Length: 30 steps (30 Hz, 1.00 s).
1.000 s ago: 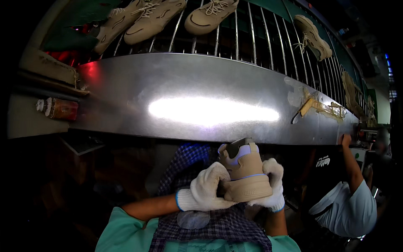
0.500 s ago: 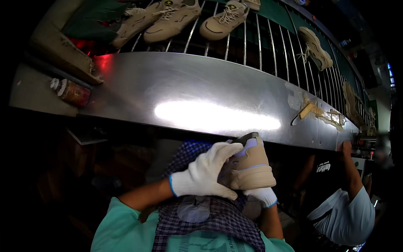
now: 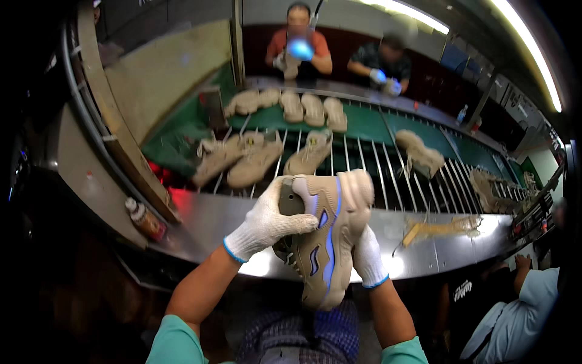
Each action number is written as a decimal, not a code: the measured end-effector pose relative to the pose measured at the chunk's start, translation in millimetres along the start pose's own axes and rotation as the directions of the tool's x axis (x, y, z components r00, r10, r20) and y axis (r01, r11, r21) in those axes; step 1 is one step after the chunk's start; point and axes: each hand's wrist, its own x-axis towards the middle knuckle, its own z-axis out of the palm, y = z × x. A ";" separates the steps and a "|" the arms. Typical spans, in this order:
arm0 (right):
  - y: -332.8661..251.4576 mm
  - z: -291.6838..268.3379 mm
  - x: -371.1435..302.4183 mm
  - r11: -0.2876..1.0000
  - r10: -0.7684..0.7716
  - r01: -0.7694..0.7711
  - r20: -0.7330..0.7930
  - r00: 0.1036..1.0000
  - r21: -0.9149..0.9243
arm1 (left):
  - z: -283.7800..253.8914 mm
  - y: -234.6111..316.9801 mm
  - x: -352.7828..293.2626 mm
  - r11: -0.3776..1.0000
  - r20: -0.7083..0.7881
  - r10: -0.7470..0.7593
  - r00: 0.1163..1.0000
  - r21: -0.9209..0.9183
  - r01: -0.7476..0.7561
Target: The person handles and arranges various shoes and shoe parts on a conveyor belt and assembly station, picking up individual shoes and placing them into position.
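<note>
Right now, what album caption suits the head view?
Gloved left hand grips a beige lace-up sneaker, right hand at its sole, before a metal ledge.

Wht lettering (image 3: 462, 290) on blk cloth (image 3: 476, 308), R side, blurred

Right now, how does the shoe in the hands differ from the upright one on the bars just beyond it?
Support: the left hand grips the held shoe by its collar; the bar shoe rests on metal bars.
Pose: the held shoe is turned sideways, sole toward the right; the bar shoe sits sole-down.
Look: the held shoe shows violet-blue accents; none are discernible on the bar shoe from here.
Shared: both are tan and laced.
</note>
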 end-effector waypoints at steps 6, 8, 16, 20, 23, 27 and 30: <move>-18.3 15.6 47.4 0.922 -0.169 0.177 0.052 0.984 -0.344 | -29.7 -31.5 51.8 0.909 -0.319 0.174 0.932 0.415 -0.028; -8.2 20.4 35.8 0.933 -0.076 0.087 0.046 0.996 -0.350 | -42.5 -45.3 49.0 0.947 -0.316 0.192 0.929 0.307 -0.091; -7.4 38.7 23.2 0.786 -0.133 0.142 0.059 0.989 -0.602 | -27.5 -36.8 38.0 0.874 -0.343 0.266 0.901 0.479 -0.076; -27.6 42.6 31.4 0.656 -0.150 0.201 0.135 0.979 -0.728 | -17.9 -26.7 36.6 0.827 -0.322 0.301 0.898 0.557 -0.077; -34.6 44.8 41.0 0.673 -0.101 0.158 0.121 0.987 -0.722 | -17.5 -29.6 37.5 0.809 -0.321 0.349 0.881 0.577 -0.111; -19.7 48.7 59.0 0.802 -0.258 0.235 0.035 0.965 -0.549 | -18.4 -33.0 32.6 0.787 -0.293 0.379 0.878 0.600 -0.140; -38.2 49.3 63.3 0.882 -0.310 0.268 -0.051 0.949 -0.387 | 1.8 -16.2 17.7 0.828 -0.284 0.287 0.915 0.553 -0.088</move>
